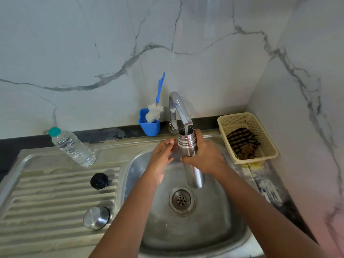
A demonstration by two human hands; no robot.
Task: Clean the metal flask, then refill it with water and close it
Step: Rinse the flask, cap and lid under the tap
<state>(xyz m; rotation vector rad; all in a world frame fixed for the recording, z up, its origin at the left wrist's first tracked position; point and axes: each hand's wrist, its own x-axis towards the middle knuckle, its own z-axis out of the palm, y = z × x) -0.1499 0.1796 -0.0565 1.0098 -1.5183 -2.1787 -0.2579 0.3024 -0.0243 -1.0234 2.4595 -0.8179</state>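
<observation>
The metal flask stands upright over the sink basin, its open mouth right under the tap spout. A thin stream of water runs from the spout into it. My right hand grips the flask around its middle. Beside the flask, my left hand has straight fingers, their tips near or touching its left side. On the ribbed drainboard lie a black inner stopper and a steel cap.
A clear plastic water bottle with a teal cap stands tilted at the drainboard's back. A blue holder with a bottle brush sits left of the tap. A beige basket with a striped cloth sits at the right, near the marble wall.
</observation>
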